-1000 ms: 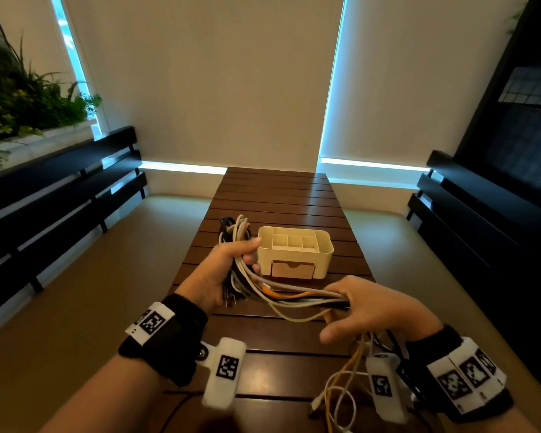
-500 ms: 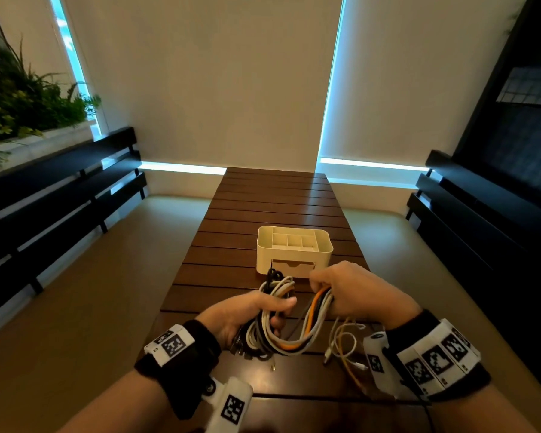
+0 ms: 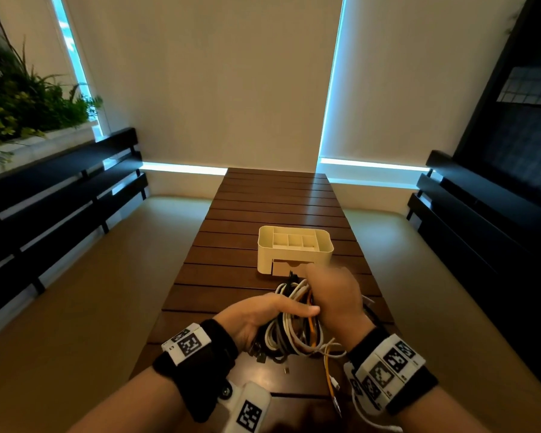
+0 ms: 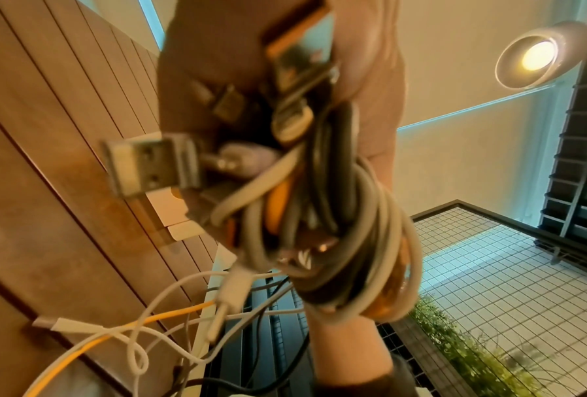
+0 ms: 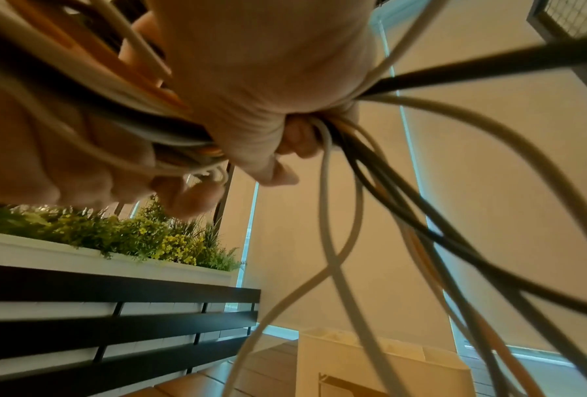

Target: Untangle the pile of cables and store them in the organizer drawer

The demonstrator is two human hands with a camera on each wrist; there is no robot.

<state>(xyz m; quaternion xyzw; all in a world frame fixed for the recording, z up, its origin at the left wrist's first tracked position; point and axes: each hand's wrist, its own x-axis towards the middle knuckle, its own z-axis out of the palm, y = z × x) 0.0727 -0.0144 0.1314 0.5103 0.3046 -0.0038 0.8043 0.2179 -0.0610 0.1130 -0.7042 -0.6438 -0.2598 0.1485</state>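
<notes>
A tangled bundle of white, black and orange cables (image 3: 289, 329) hangs just above the near part of the wooden table (image 3: 231, 276), held between both hands. My left hand (image 3: 263, 317) grips the bundle from the left, thumb laid across the loops. My right hand (image 3: 334, 295) grips it from the right, fingers curled round the strands. Loose ends with plugs (image 3: 333, 382) trail down toward the table. Up close the cable bundle (image 4: 319, 215) shows a USB plug (image 4: 149, 163), and cables (image 5: 353, 215) fan out of my right fist (image 5: 268, 94). The cream organizer (image 3: 294, 245) stands just beyond the hands, its front drawer (image 3: 286, 267) closed.
Dark slatted benches (image 3: 60, 198) run along the left and right (image 3: 481, 229) of the narrow table. A planter with green plants (image 3: 28, 107) sits above the left bench. Blinds cover the windows behind the table's far end.
Both hands have brought the cables together and nearer to me, from a stretched span beside the organizer into one compact looped bundle. The right hand has closed in against the left.
</notes>
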